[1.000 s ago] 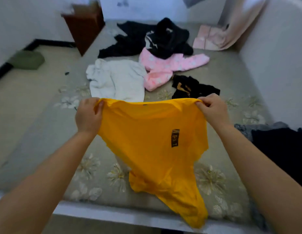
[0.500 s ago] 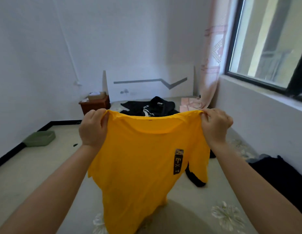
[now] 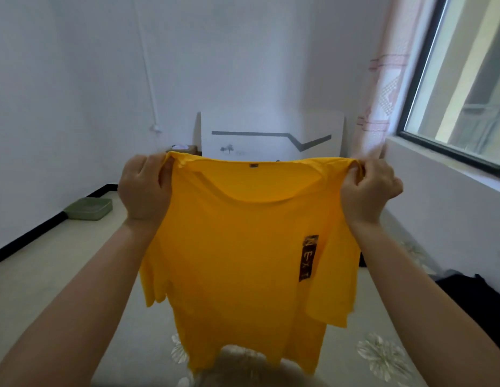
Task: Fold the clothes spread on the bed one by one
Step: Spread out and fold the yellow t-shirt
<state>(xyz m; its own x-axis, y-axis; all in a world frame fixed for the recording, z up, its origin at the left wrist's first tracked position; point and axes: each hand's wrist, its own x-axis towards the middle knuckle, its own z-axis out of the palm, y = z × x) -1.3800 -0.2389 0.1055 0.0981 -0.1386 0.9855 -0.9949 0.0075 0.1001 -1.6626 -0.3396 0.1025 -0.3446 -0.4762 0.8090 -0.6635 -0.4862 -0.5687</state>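
Observation:
A yellow T-shirt (image 3: pixel 237 252) with a dark vertical label on its chest hangs in the air in front of me, spread wide. My left hand (image 3: pixel 144 188) grips its left shoulder and my right hand (image 3: pixel 368 188) grips its right shoulder. The hem hangs free above the flowered bed (image 3: pixel 382 356). The shirt hides most of the other clothes on the bed; only a dark garment (image 3: pixel 477 297) shows at the right edge.
A white headboard (image 3: pixel 271 135) stands against the far wall. A window (image 3: pixel 466 79) with a pink curtain (image 3: pixel 382 93) is on the right. A green tray (image 3: pixel 89 209) lies on the floor at the left, near a brown cabinet (image 3: pixel 187 149).
Both hands have lifted the yellow shirt up off the bed to shoulder height. The view has tilted up from the bed to the wall, and the shirt now hangs open.

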